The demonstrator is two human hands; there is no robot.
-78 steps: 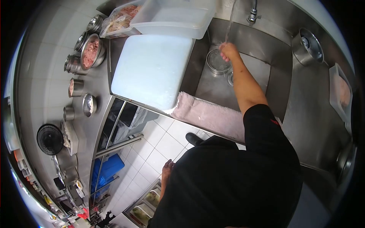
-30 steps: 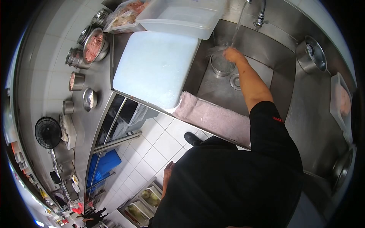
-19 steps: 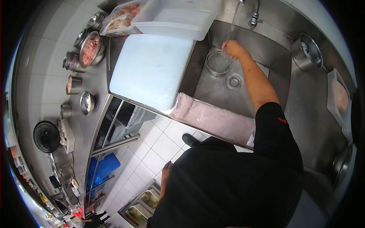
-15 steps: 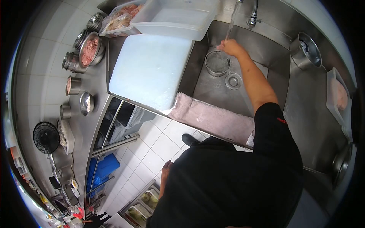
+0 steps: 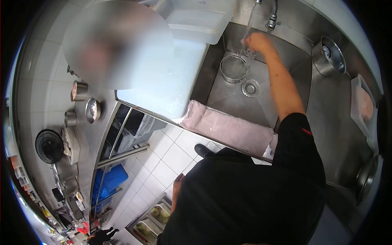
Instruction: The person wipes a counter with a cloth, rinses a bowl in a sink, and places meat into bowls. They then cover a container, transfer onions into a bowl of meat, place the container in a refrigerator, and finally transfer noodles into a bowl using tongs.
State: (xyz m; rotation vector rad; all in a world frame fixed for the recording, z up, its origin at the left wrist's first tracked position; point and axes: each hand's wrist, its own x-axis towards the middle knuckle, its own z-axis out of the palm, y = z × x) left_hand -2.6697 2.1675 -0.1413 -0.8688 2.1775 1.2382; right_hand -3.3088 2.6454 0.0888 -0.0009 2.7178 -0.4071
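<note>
My right hand (image 5: 258,43) is over the sink (image 5: 269,98), at the running water (image 5: 250,24) from the tap (image 5: 258,2). Its fingers are curled in, and water splashes off them; I cannot tell what, if anything, is in them. Just below it a round metal container (image 5: 233,68) stands on the sink floor with water falling into it. Beside that container is the drain (image 5: 250,87). My left hand (image 5: 177,185) hangs low at my side, away from the counter, its fingers mostly hidden.
A white cutting board (image 5: 163,96) lies left of the sink, with a plastic tub (image 5: 200,18) behind it. A folded towel (image 5: 228,126) covers the sink's front edge. Metal bowls (image 5: 93,110) line the left counter; a metal pot (image 5: 328,57) stands right. A grey blur covers the upper left.
My right hand has shifted slightly right and up at the water stream, and more water splashes around it. My left hand stays where it was.
</note>
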